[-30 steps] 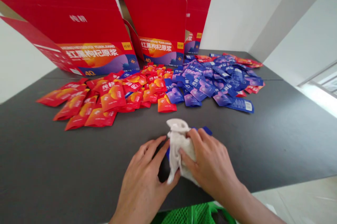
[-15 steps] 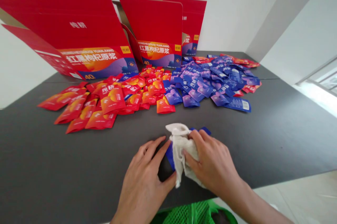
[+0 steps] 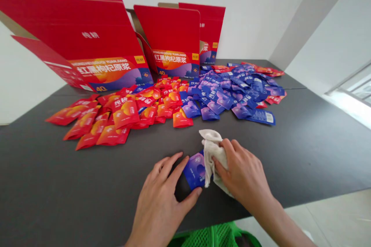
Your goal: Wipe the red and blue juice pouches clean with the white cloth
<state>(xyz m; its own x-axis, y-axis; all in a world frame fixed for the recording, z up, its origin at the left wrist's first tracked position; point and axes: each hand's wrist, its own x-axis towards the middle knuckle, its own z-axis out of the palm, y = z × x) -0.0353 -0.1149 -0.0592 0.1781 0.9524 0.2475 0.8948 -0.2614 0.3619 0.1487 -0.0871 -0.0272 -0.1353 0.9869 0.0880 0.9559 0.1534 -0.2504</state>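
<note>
A blue pouch (image 3: 195,169) lies flat on the dark table (image 3: 58,185) near its front edge. My left hand (image 3: 162,204) pins the pouch's left end between thumb and fingertips, fingers stretched over it. My right hand (image 3: 246,175) is closed on a bunched white cloth (image 3: 213,150) that rests on the right part of the pouch. Behind them lie a spread of red pouches (image 3: 116,115) on the left and a heap of blue pouches (image 3: 232,88) on the right.
Three red cartons stand open at the back: a large one (image 3: 87,42) at left, a middle one (image 3: 174,42), and a smaller one (image 3: 210,30) behind it. A green mesh thing (image 3: 214,237) shows below the table's front edge. White walls surround the table.
My right hand has slid the cloth to the right and away from me, uncovering more of the blue pouch. My left hand has stayed on the pouch's left end.
</note>
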